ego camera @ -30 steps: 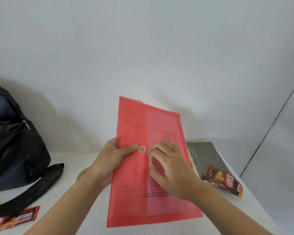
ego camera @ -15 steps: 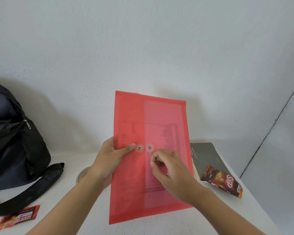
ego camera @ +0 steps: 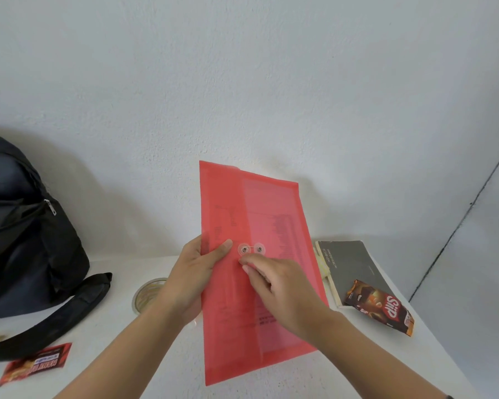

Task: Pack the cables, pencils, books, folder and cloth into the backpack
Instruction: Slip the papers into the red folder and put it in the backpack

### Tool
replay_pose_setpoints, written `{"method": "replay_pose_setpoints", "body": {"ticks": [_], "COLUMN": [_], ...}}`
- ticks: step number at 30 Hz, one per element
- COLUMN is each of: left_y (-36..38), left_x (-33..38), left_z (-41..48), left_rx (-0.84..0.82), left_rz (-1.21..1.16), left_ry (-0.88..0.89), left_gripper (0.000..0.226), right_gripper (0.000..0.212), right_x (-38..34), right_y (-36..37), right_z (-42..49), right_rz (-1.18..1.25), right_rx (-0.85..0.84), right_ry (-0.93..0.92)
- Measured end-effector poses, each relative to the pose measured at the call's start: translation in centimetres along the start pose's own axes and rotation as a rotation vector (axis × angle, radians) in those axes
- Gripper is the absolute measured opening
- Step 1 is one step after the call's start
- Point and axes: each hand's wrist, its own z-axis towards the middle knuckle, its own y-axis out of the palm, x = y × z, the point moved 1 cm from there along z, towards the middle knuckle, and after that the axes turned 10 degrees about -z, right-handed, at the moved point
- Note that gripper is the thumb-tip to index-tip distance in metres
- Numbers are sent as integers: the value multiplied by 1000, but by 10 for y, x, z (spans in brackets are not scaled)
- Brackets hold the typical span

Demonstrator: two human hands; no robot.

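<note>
A red translucent folder [ego camera: 260,214] with papers inside is held upright above the white table. My left hand [ego camera: 193,277] grips its left edge, thumb on the front beside the two round string-tie buttons [ego camera: 251,249]. Just below those buttons my right hand [ego camera: 274,286] pinches the thin closure string with curled fingers. The black backpack [ego camera: 26,234] stands at the far left with its top zipper open and a strap lying on the table. A dark grey book [ego camera: 352,266] lies flat to the right of the folder.
A brown Siip snack packet [ego camera: 383,306] rests on the book's near corner. A red snack wrapper [ego camera: 35,364] lies at the front left. A round clear lid or roll [ego camera: 147,295] shows behind my left wrist. White wall stands close behind; the table's edge runs down the right.
The folder's flap has been laid shut, both buttons now showing. My right hand moved from over the buttons to just below them with the string. The folder tilted slightly.
</note>
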Motion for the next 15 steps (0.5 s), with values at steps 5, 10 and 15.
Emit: {"method": "replay_pose_setpoints", "body": {"ticks": [5, 10, 15], "left_y": [-1, -2, -2], "left_x": [-2, -1, 5], "left_z": [-4, -9, -6], "left_rx": [-61, -159, -81], "left_rz": [-18, 70, 6], "left_ry": [-53, -34, 0], "left_gripper": [34, 49, 45], "right_gripper": [18, 13, 14], "right_x": [-4, 2, 4], "right_y": [-3, -5, -1], "right_z": [8, 8, -4], "right_rz": [-38, 128, 264], "right_rx": [48, 53, 13], "right_ry": [-22, 47, 117]}}
